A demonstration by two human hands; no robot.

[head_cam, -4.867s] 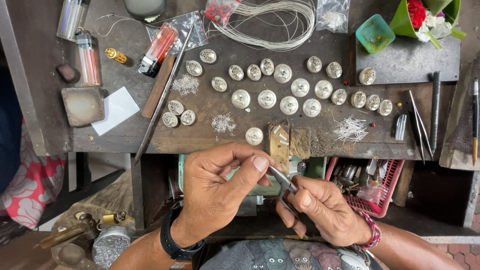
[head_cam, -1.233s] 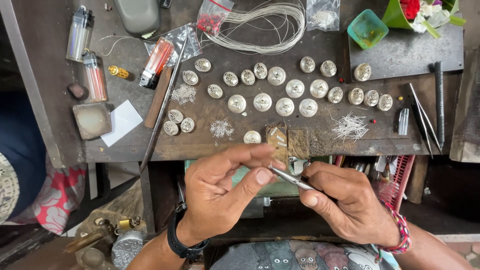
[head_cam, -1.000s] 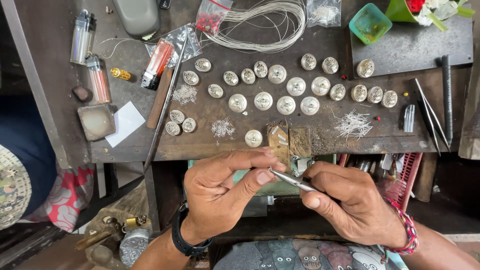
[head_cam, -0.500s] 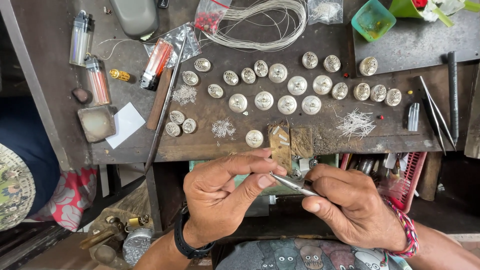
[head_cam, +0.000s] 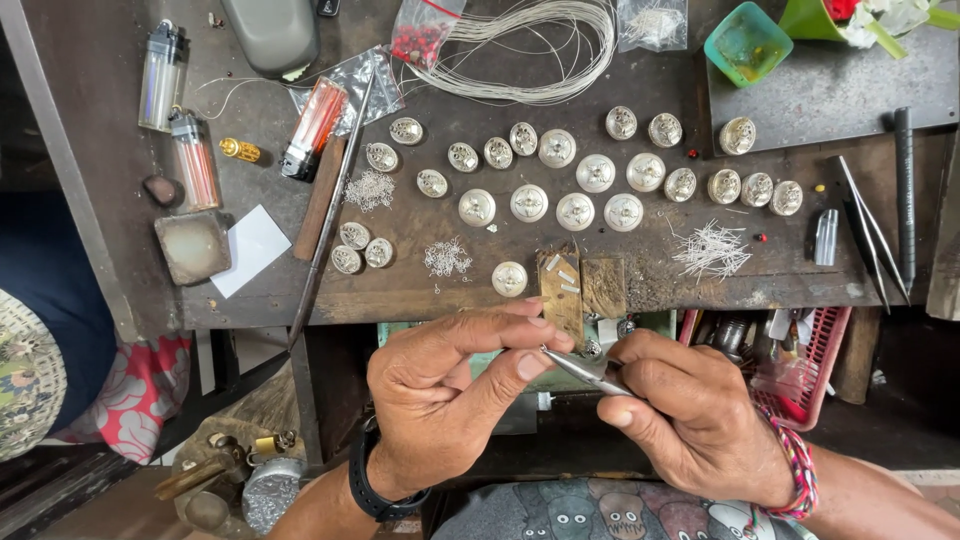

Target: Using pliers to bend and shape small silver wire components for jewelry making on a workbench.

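Observation:
My left hand [head_cam: 450,390] pinches something tiny between thumb and forefinger just below the bench edge; the piece itself is too small to make out. My right hand [head_cam: 690,420] grips metal tweezers [head_cam: 585,368], whose tips meet the left fingertips. Both hands hover in front of the dark workbench [head_cam: 430,290]. Several round silver domed pieces [head_cam: 575,212] lie in rows on the bench above the hands, one single piece [head_cam: 509,278] nearest them. Small piles of fine silver wire bits [head_cam: 447,256] and straight wire pins [head_cam: 710,250] lie beside the pieces.
A coil of silver wire [head_cam: 540,50] lies at the back. Lighters [head_cam: 195,160], a red tube [head_cam: 315,125], a long rod [head_cam: 330,210] and white paper [head_cam: 250,250] sit left. Spare tweezers [head_cam: 865,230], a green cup [head_cam: 745,45] and a pink basket [head_cam: 810,350] are right.
The view has shifted slightly. Both hands stay together at the same spot, tweezers still touching the left fingertips, with only small adjustments of the fingers.

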